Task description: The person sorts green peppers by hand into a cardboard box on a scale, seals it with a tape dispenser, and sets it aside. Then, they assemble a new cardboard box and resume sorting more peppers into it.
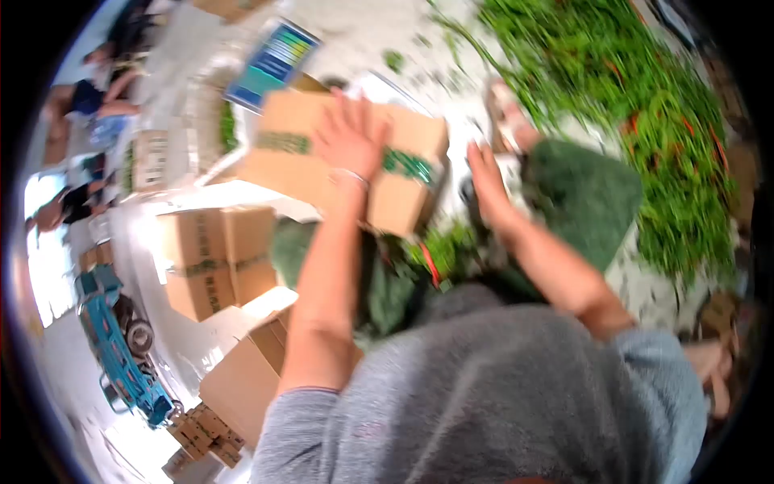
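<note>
My left hand [352, 141] lies flat on a cardboard box [298, 173], its fingers spread over the upper face. A strip of green tape [409, 165] runs across that box on both sides of the hand. Just right of the box, my right hand [489, 185] is held with its fingers stretched out, apart from the cardboard. A small dark object beside its palm is too blurred to name. Below the box, between my green-covered legs, is a bunch of leafy greens [451, 246] with a red tie [430, 264].
A large heap of long greens [629, 105] covers the floor at the right. Cardboard boxes [193, 258] stand at the left, with an opened carton [242, 379] below. A blue wheeled cart [121, 347] and several people [89, 101] are further left. A blue printed packet [274, 64] lies beyond the box.
</note>
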The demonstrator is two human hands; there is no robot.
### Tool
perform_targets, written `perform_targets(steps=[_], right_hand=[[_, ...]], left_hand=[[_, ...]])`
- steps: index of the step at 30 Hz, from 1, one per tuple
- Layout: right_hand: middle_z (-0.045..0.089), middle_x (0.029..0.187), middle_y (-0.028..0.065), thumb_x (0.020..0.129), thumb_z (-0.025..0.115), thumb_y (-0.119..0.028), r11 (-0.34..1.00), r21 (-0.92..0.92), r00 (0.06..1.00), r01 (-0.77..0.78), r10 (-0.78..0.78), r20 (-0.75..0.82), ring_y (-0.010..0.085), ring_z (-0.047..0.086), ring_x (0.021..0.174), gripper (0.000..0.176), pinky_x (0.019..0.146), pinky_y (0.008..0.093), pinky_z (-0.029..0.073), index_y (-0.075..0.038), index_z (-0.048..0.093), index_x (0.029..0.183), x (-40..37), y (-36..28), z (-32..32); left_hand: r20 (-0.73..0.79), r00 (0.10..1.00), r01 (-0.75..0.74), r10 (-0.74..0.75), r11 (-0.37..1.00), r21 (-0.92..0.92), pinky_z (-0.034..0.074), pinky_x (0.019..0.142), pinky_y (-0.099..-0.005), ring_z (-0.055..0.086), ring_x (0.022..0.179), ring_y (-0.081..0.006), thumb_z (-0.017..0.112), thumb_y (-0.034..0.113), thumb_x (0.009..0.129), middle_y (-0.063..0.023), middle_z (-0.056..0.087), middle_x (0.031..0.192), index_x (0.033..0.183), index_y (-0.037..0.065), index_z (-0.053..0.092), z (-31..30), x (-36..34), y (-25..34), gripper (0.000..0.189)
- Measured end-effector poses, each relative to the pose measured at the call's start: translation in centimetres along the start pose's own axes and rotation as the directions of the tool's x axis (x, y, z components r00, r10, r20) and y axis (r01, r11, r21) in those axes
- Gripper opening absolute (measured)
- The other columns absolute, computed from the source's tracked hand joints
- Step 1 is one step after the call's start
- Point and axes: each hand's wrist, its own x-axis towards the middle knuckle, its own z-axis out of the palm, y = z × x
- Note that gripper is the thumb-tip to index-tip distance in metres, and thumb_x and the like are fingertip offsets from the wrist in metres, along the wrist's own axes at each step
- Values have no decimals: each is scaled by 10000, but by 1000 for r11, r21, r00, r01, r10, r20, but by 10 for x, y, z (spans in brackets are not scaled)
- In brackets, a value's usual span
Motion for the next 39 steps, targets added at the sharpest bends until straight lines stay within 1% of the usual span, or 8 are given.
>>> perform_targets(steps=[3,7,15,26,29,33,36,39], right_hand=[[172,1494,173,933,459,-461,925,381,956,12,-122,266,261,192,1373,789,1109,350,156,8,86,1447,-64,-55,55],[107,1505,212,917,433,-478,997,-9,995,80,-80,64,335,127,1388,811,1110,360,150,-12,42,1453,-31,-7,84],[335,1397,127,978,412,-318,971,205,976,125,-157,148,227,340,1260,618,1046,327,258,-52,109,1446,-42,-19,76],[121,1510,145,973,416,-339,978,164,968,130,-160,192,248,214,1350,724,1081,327,186,-52,-32,1463,-42,-22,75],[250,1456,113,974,400,-369,942,332,986,47,-96,133,229,332,1275,673,1044,324,272,-66,45,1459,-47,-28,84],[538,1204,29,923,372,-577,729,654,964,-202,28,266,175,528,1069,602,917,333,431,-103,429,1289,-24,-8,86],[489,1282,33,915,304,-621,707,683,967,-181,1,255,202,496,1134,664,960,336,408,-120,385,1343,-25,-21,91],[482,1295,48,904,293,-641,683,708,967,-181,-6,253,232,496,1139,689,950,368,424,-123,372,1350,-17,-25,87]], left_hand=[[39,999,35,-38,998,59,153,1063,-590,186,1372,-361,447,553,865,-92,149,1525,1416,265,338,-6,-2,2,631],[46,999,26,-19,985,-173,142,1075,-550,208,1360,-373,452,493,882,-114,170,1516,1414,213,339,-29,-3,6,612],[66,973,-208,220,965,-158,160,1091,-487,226,1361,-333,488,439,877,-134,218,1497,1434,100,257,-25,-54,33,692],[142,893,443,-428,891,-98,271,1058,-428,349,1292,-334,541,608,796,-199,400,1376,1333,-13,378,-42,24,-163,838],[575,763,561,-296,745,-361,412,929,-392,531,1126,-289,524,573,834,-194,551,1219,1186,-2,540,-40,49,-210,675],[678,730,479,85,643,-597,477,839,-340,614,968,-231,463,519,897,-150,621,1121,1155,-4,575,7,54,-261,594],[787,595,803,161,-84,-590,467,886,-313,591,1005,-159,388,442,966,-83,604,1164,1193,43,553,4,45,-261,487],[818,522,853,243,-149,-500,463,919,-308,583,1047,-154,350,525,947,-68,574,1225,1301,54,470,4,41,-270,601]])
